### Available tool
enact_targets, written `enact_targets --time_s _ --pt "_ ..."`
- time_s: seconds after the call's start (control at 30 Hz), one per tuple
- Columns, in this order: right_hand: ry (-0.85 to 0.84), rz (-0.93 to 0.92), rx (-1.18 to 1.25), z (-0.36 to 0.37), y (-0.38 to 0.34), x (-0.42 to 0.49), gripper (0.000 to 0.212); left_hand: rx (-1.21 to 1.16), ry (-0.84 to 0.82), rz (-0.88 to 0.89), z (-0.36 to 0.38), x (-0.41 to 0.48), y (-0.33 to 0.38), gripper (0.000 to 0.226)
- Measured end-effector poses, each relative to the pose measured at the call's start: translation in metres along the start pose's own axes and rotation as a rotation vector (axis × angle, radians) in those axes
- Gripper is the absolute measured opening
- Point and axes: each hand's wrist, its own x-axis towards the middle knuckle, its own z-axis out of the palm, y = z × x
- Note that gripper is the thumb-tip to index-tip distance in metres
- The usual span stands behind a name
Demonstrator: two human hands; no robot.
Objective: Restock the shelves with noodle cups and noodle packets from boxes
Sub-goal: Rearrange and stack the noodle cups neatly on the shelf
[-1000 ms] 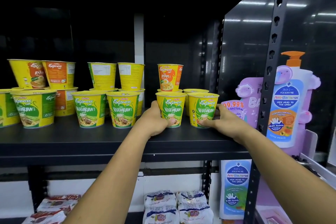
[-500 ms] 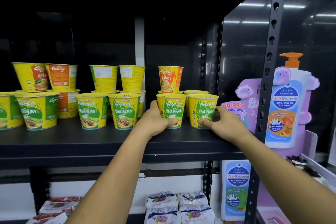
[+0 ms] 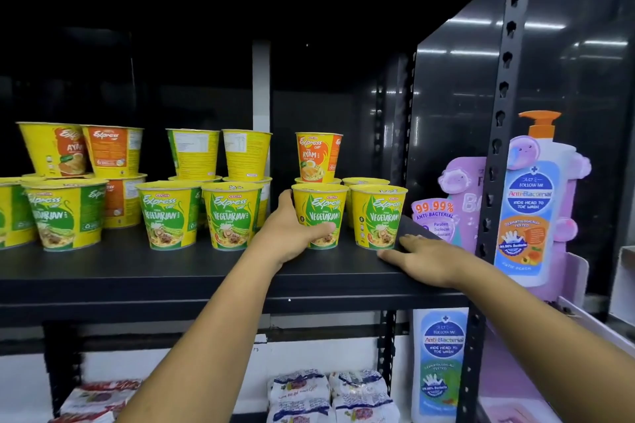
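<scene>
The left hand (image 3: pixel 295 233) grasps a yellow-and-green Vegetarian noodle cup (image 3: pixel 321 213), thumb across its front near the base and fingers curled round its left side. The cup stands upright near the front edge of the black shelf (image 3: pixel 171 288), towards the right end. Just to its right stands the rightmost Vegetarian cup (image 3: pixel 376 216), also upright, the two close but apart.

The right hand (image 3: pixel 422 257) is released. It lies flat on the shelf at the front right corner with fingers straight, their tips just beside the base of the rightmost cup. Whether they touch it cannot be told.

Further left along the front edge stand three more Vegetarian cups (image 3: pixel 232 216), well spaced. Behind the held cup an orange Ayam cup (image 3: pixel 318 158) sits stacked on a cup in the back row. Two more stacked cups (image 3: pixel 194 153) show their back labels, and two Ayam cups (image 3: pixel 55 149) are stacked near the left end.

On the lower shelf lie noodle packets (image 3: pixel 330 395) in white-and-blue wrappers, with red-and-white packets (image 3: pixel 96 402) further left. Right of the perforated upright (image 3: pixel 498 148) stands a bottle of kids' anti-bacterial wash (image 3: pixel 529 196) on a purple display.
</scene>
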Motion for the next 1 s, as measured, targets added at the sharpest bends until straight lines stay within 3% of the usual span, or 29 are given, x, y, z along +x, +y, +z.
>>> enact_targets --time_s 0.17,0.33,0.6,0.87,1.0 --pt "-0.018 -0.016 -0.039 -0.002 -0.004 -0.003 0.089 0.026 0.033 0.024 0.0 0.001 0.0 0.081" --pt "-0.035 -0.019 -0.04 -0.004 -0.005 -0.006 0.095 -0.102 0.081 0.013 -0.004 -0.004 0.009 0.077" --pt "-0.045 -0.023 -0.051 -0.002 -0.002 -0.003 0.098 -0.301 0.223 0.082 -0.011 0.0 0.029 0.088" --pt "-0.032 -0.035 -0.032 0.002 0.002 0.001 0.101 -0.223 0.168 0.242 0.008 0.026 0.091 0.094" --pt "-0.027 -0.034 -0.031 0.003 0.003 0.003 0.103 -0.135 0.095 0.248 0.029 0.036 0.101 0.07"
